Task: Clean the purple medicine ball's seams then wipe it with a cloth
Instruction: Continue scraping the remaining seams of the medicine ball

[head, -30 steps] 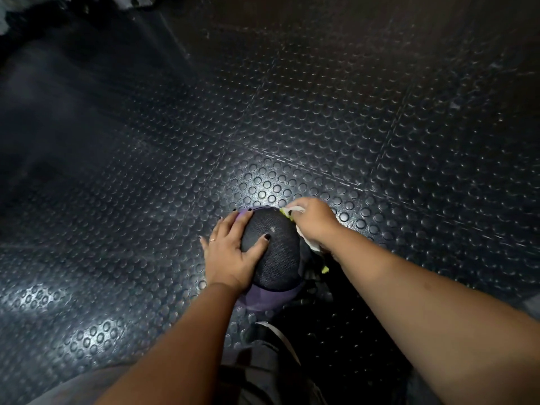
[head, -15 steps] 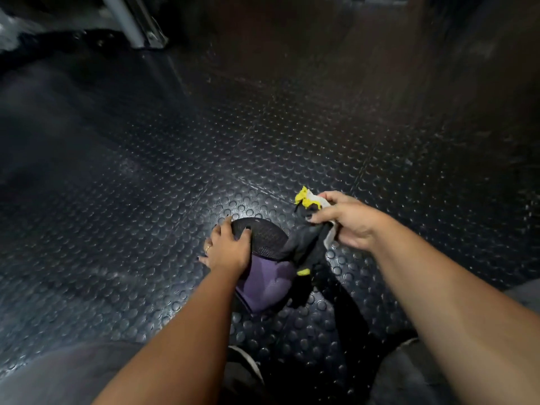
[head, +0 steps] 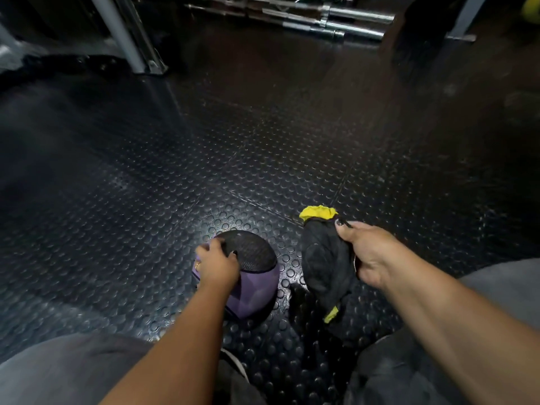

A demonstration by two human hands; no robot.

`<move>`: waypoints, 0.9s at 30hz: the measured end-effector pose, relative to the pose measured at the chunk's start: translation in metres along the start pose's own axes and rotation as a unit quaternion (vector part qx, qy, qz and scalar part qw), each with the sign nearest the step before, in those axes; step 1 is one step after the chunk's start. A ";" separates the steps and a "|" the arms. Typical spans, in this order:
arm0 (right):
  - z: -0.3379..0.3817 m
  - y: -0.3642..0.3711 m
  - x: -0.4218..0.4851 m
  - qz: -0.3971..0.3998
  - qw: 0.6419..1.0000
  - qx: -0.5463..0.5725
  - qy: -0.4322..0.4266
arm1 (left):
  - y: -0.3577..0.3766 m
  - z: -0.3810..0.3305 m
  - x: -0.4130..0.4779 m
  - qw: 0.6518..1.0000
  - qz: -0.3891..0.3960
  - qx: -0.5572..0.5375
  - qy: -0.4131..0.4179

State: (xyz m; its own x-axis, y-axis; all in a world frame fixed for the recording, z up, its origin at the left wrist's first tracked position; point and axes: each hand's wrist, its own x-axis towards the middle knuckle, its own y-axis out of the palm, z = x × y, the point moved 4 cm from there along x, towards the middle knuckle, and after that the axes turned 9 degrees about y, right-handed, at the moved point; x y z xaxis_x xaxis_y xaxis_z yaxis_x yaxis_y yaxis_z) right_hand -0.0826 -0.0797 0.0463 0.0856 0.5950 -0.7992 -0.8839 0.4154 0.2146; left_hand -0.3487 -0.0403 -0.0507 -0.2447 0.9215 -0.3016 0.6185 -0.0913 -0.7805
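just one ball point(head: 257, 287) (and one cloth point(head: 324, 264))

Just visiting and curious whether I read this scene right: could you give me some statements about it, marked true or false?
1. The left hand holds the medicine ball. True.
2. The right hand presses the cloth against the ball. False: it holds the cloth clear of the ball, to its right.
3. The cloth is all white. False: black with yellow trim.
4. Metal bars lie at the floor's far end. True.
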 end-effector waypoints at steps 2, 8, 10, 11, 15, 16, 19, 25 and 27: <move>-0.003 0.001 -0.008 0.013 0.999 0.025 0.033 | -0.003 0.004 -0.004 1.000 -0.011 -0.020 0.006; 0.012 0.021 -0.024 0.094 0.995 0.011 0.035 | -0.005 0.012 -0.002 0.996 0.060 0.024 0.065; 0.019 0.019 -0.024 0.043 0.999 -0.003 -0.008 | -0.006 0.014 -0.002 0.993 0.071 0.041 0.080; 0.021 0.015 -0.023 0.010 0.999 -0.028 -0.034 | -0.006 0.015 -0.002 0.993 0.069 0.043 0.081; 0.031 0.010 -0.022 -0.021 0.984 -0.088 -0.152 | -0.007 0.020 0.003 0.994 0.059 0.049 0.076; 0.033 0.011 -0.022 0.012 0.985 -0.065 -0.160 | -0.007 0.020 0.005 0.994 0.058 0.051 0.075; 0.040 0.019 -0.024 0.140 0.981 -0.011 -0.136 | -0.007 0.020 0.008 0.995 0.058 0.043 0.076; 0.049 0.027 -0.038 0.295 0.950 0.093 -0.028 | -0.005 0.019 0.007 0.995 0.054 0.026 0.081; 0.052 0.026 -0.039 0.283 0.954 0.093 -0.027 | -0.005 0.018 0.006 0.995 0.052 0.018 0.079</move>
State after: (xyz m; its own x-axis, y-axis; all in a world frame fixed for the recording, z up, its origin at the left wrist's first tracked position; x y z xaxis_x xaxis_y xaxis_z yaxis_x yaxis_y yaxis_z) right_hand -0.0850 -0.0568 0.1123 -0.3527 0.7934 -0.4961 -0.6987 0.1294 0.7036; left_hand -0.3669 -0.0414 -0.0581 -0.0588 0.9539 -0.2942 0.6058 -0.2001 -0.7700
